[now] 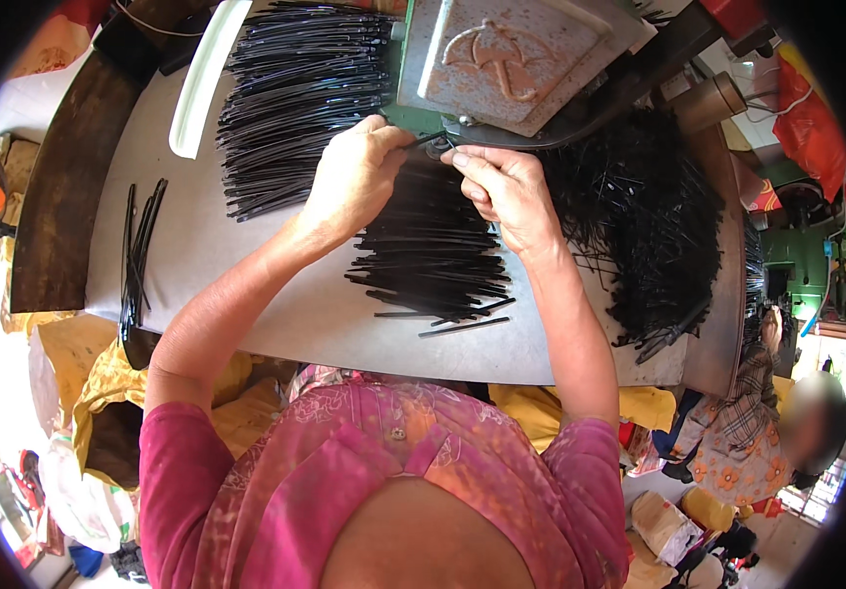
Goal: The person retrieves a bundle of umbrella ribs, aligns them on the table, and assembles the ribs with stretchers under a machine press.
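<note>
Under the machine head, my left hand (359, 177) is closed in a pinch on a thin black rod (430, 137), which looks like an umbrella rib. Just to its right, my right hand (509, 188) pinches a dark, thin piece at the same spot; I cannot tell whether it is the same rod's other end. Below and between my hands lies a pile of black rods (433, 250), mostly side by side. A larger neat stack of rods (295, 108) spreads behind my left hand. Right of my right hand is a tangled heap of black pieces (639, 226).
The green machine's rusty metal cover (496, 59) with a raised umbrella shape hangs over the worktable (275, 304). A white curved strip (209, 79) and a few loose rods (138, 245) lie at left. Another person (747, 432) sits at far right.
</note>
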`<action>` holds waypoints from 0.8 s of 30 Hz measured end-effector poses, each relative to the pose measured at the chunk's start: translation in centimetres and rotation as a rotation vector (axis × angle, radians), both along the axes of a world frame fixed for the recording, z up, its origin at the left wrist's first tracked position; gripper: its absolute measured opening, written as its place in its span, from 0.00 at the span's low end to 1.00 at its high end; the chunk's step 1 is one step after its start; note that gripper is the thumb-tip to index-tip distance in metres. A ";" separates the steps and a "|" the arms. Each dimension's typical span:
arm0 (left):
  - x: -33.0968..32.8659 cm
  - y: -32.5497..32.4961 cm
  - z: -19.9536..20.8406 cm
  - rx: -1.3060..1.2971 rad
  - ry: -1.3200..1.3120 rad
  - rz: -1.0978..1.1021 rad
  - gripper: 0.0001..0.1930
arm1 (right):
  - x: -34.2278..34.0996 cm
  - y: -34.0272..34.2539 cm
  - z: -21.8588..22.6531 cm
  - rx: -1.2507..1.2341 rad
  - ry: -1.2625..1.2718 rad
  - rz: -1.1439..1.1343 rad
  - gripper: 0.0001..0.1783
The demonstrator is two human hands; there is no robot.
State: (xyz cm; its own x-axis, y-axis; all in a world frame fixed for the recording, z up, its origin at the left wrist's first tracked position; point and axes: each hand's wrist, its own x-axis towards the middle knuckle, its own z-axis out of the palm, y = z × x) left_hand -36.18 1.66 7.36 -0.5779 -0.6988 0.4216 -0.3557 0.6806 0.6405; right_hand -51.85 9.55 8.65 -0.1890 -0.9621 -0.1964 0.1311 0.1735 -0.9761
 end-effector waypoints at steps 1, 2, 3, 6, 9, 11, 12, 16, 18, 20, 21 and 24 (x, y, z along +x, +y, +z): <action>0.0 0.0 0.1 0.005 -0.014 -0.005 0.08 | -0.1 0.0 -0.1 -0.006 -0.006 0.004 0.10; 0.0 -0.1 0.1 0.006 -0.012 -0.003 0.08 | 0.0 0.0 0.0 -0.005 -0.005 0.006 0.10; 0.1 -0.2 0.0 -0.015 -0.028 0.001 0.08 | 0.1 0.0 0.0 -0.004 -0.008 0.008 0.10; 0.2 -0.4 0.2 -0.002 -0.045 -0.008 0.09 | 0.1 0.0 0.0 0.001 -0.011 0.001 0.10; 0.3 -0.6 0.2 0.033 -0.041 -0.031 0.09 | 0.2 0.1 0.1 -0.001 -0.009 -0.002 0.10; 0.2 -0.6 0.2 0.033 -0.033 -0.041 0.09 | 0.2 0.1 0.1 -0.009 -0.008 0.001 0.10; 0.2 -0.6 0.2 0.027 -0.041 -0.039 0.09 | 0.1 0.1 0.0 0.002 -0.015 -0.005 0.10; 0.1 -0.6 0.1 -0.002 -0.050 -0.029 0.09 | 0.3 0.1 0.0 -0.008 -0.030 -0.021 0.10; 0.0 -0.7 0.2 -0.009 -0.056 -0.032 0.09 | 0.2 0.1 0.0 -0.009 -0.028 -0.018 0.10; 0.0 -0.7 0.2 -0.016 -0.061 -0.037 0.09 | 0.1 0.2 0.0 -0.010 -0.026 -0.016 0.10; 0.0 -0.7 0.1 -0.015 -0.062 -0.043 0.09 | 0.1 0.3 0.0 0.002 -0.026 -0.018 0.10; 0.1 -0.9 0.2 -0.020 -0.069 -0.060 0.10 | 0.2 0.2 -0.2 0.007 -0.037 -0.024 0.10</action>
